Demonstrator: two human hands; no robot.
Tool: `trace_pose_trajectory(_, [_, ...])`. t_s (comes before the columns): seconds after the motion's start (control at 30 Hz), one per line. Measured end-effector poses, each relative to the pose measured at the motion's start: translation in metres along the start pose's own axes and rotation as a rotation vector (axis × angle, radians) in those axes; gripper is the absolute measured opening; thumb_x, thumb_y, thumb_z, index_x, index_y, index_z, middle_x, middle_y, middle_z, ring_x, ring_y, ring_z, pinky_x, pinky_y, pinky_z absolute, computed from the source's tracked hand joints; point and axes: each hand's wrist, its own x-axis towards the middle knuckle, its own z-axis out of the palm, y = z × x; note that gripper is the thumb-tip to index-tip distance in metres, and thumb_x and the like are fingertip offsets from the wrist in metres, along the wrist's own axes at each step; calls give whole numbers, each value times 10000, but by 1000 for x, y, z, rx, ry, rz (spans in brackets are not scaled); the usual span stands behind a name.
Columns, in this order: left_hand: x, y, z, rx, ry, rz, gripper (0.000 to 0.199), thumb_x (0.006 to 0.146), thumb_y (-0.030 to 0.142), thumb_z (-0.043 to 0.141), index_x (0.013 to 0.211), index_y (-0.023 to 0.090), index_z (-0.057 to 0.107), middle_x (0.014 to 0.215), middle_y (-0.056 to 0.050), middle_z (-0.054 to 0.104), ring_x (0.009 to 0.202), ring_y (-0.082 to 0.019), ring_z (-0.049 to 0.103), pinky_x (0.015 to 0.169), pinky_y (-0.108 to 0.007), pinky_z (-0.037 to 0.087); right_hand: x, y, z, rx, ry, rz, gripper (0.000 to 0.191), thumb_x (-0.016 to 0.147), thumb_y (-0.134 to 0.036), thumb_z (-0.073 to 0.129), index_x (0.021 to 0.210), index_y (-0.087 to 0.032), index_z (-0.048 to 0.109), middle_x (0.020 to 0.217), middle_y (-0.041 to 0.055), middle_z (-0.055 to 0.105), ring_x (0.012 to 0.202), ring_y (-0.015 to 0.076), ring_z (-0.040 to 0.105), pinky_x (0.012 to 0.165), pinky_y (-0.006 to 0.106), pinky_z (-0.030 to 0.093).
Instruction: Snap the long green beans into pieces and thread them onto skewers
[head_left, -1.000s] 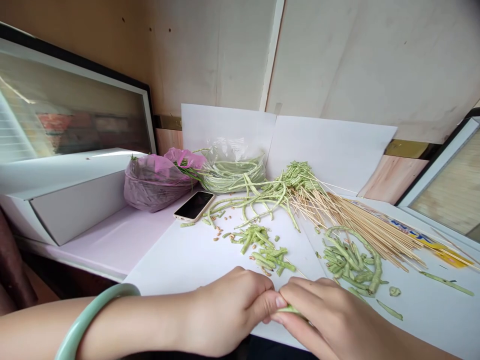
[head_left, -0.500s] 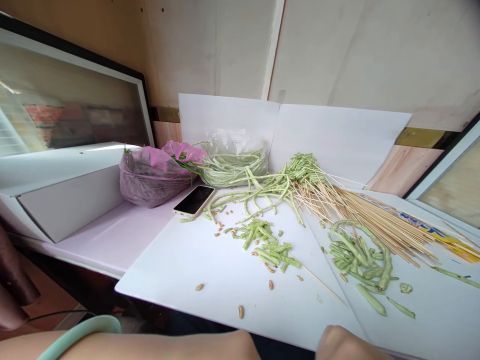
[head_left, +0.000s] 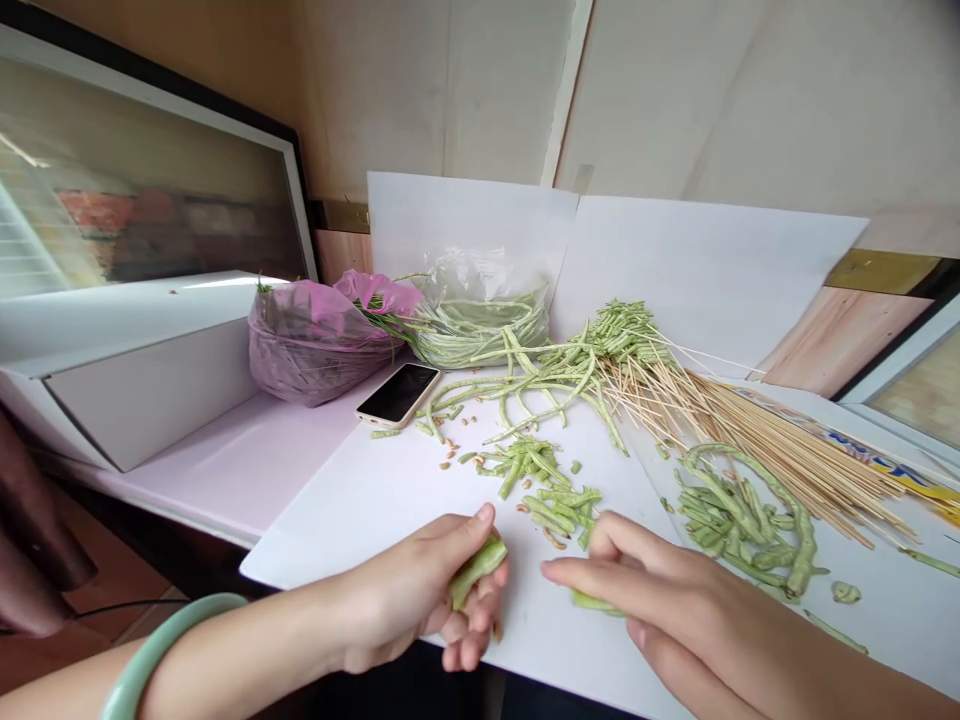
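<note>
My left hand is closed around a green bean piece, with the thumb along its top. Across a small gap, my right hand pinches another bean piece, mostly covered by its fingers. Just beyond both hands lies a loose heap of cut bean pieces. To the right of it is a second heap of paler, thicker bean pods with a curled long one around it. Farther back, bean pieces threaded on skewers lie stacked, their bare wooden sticks pointing right.
Long beans spill from a clear bag at the back. Beside it stand a purple bag of greens and a phone. A white box is at the left. White boards line the back.
Both hands have risen into view from below the table's near edge, each now with a bean piece. The camera view has shifted slightly; the heaps look the same.
</note>
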Motion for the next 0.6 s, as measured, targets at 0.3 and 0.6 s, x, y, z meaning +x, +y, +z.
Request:
trace_pose_trajectory(0.3, [11,11,22,5,-42,84,637,706,787,499,789,155,506,615,19,518,455,-84,514,459,-207,415,21,9,3,336,-142,75,424,887,-71,492,1249,-291,477,1009,-1,641,924,147,629,831,235,488])
trace_pose_trajectory(0.6, [7,9,23,527,-46,61,498,817,667,486,882,173,469,631,57,405,543,-81,381,495,-206,316,11,12,26,417,6,183,244,802,-70,528,892,-272,424,806,-60,585,695,108,610,626,195,481])
